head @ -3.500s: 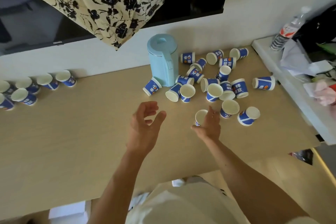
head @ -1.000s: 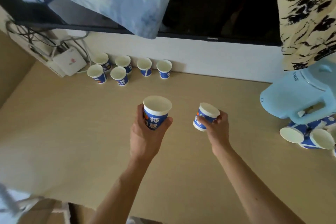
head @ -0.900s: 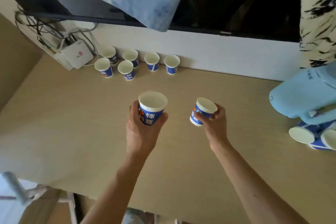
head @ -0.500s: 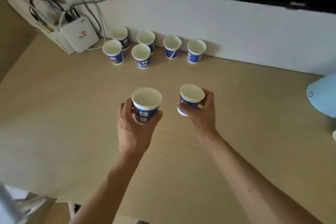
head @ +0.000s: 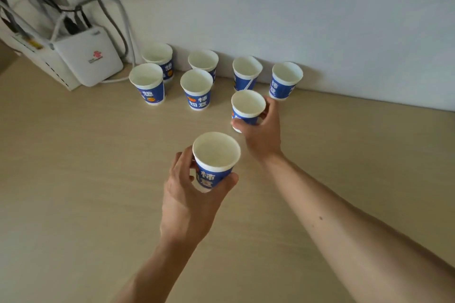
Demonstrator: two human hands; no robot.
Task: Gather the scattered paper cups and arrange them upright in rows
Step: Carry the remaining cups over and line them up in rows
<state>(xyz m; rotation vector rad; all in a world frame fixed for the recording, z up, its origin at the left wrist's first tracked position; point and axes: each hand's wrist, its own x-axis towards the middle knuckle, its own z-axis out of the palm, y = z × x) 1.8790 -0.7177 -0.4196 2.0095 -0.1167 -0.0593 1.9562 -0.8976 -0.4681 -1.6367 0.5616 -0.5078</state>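
Several blue and white paper cups stand upright in two rows against the white wall: a back row and two in front. My right hand grips another upright cup at the right end of the front row, just before a back-row cup. Whether its base touches the table I cannot tell. My left hand holds a second cup upright above the table, nearer to me.
A white router box with grey and black cables leans at the back left, close to the leftmost cups. The pale wooden table stretches toward me. The wall closes off the back.
Both hands carried their cups from the pile by the kettle leftward to the rows. In the last half second my right hand reached forward, bringing its cup into the front row.
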